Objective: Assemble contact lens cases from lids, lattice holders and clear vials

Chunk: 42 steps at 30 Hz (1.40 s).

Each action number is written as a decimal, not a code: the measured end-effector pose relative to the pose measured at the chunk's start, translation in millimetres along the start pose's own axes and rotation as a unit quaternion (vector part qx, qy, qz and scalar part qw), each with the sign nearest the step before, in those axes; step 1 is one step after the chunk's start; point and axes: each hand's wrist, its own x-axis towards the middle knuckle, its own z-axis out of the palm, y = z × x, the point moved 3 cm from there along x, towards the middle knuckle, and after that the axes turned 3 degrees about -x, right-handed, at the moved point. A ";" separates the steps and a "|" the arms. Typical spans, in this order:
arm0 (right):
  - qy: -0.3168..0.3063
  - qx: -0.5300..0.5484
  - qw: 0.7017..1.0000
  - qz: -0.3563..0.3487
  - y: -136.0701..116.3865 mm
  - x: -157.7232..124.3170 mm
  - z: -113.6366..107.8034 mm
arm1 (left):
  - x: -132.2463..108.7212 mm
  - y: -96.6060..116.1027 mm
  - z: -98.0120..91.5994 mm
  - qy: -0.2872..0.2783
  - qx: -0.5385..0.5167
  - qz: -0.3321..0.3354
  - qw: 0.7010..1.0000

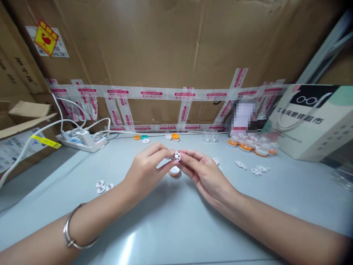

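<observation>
Both hands meet near the middle of the table, fingertips pinched together on a small white plastic piece with round openings (pixel 177 156). My left hand (pixel 149 161) grips it from the left, and my right hand (pixel 202 171) holds its right side between thumb and fingers. The fingers cover part of the piece. Just below the fingertips, a round white cap with an orange base (pixel 174 171) rests on the table. Near my right hand lies another white openwork piece (pixel 216 161), partly hidden behind it. Three white discs with stems (pixel 101 187) lie left of my left forearm.
Flat white openwork pieces (pixel 260 170) lie on the right, before clustered orange-and-white parts with clear tops (pixel 249 144). Clear cups (pixel 210 135) and coloured rings (pixel 144 137) sit at the back. A power strip (pixel 82 141), a paper bag (pixel 311 125) and a large carton (pixel 154 48) border the table.
</observation>
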 end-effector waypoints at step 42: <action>-0.022 -0.116 0.989 -0.085 -2.1 8.9 -2.7 | -6.5 -9.2 9.3 -0.002 -0.083 -0.085 0.993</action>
